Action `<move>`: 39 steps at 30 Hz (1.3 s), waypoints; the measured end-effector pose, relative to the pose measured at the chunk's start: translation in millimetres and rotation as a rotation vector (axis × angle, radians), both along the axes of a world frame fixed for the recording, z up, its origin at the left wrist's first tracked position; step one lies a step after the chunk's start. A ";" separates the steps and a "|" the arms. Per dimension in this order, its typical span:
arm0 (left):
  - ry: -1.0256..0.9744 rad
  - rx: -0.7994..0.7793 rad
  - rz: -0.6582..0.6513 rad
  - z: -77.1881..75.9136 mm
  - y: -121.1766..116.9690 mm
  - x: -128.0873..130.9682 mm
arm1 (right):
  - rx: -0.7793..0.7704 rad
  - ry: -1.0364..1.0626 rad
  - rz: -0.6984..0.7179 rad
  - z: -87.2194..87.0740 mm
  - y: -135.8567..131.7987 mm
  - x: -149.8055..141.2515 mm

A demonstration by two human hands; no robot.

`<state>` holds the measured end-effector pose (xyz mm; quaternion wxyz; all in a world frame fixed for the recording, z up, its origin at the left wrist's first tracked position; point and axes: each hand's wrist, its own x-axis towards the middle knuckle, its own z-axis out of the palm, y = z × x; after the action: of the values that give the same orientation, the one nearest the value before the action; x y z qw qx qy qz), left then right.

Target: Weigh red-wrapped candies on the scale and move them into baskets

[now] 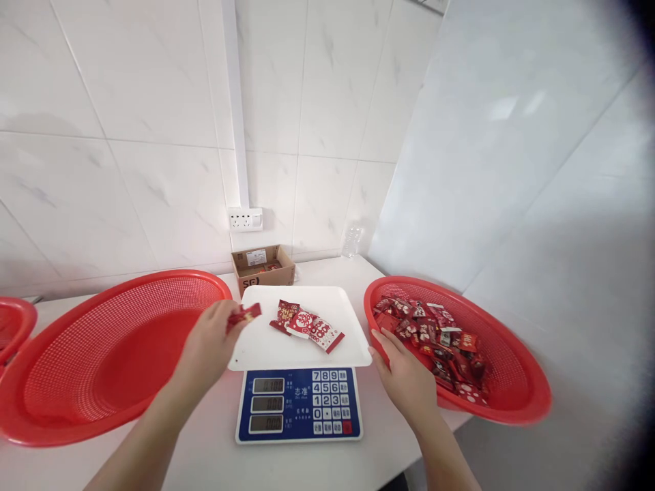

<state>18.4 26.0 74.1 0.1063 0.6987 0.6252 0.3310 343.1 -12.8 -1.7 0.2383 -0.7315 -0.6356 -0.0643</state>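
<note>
My left hand [212, 341] pinches a small red candy packet [244, 315] just above the left edge of the white scale tray [266, 351]. A few red and white packets [306, 324] lie on the tray. The blue digital scale [299, 404] sits under it with lit displays. My right hand [404, 374] rests with its fingers on the near rim of the right red basket [516, 402], which holds several red packets [434, 337]; whether it holds anything is hidden.
A large empty red mesh basket [102, 354] lies to the left, and part of another red basket [15, 324] shows at the far left. A small cardboard box [263, 269] and a clear bottle [352, 242] stand by the tiled wall.
</note>
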 end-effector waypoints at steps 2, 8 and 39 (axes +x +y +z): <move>0.098 -0.027 0.135 3.4 -0.5 -26.2 | 0.037 0.065 0.016 0.8 2.2 -1.4; 0.219 -0.059 0.079 -6.9 6.2 -42.0 | 0.076 0.162 0.325 7.2 21.6 -41.7; -1.213 -0.649 -0.419 -17.4 35.8 47.9 | 0.369 0.369 0.606 33.4 44.3 -114.7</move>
<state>66.4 61.7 56.7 0.6988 0.4301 0.3756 0.4309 228.4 31.5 31.7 0.4841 -0.4552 -0.7468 0.0279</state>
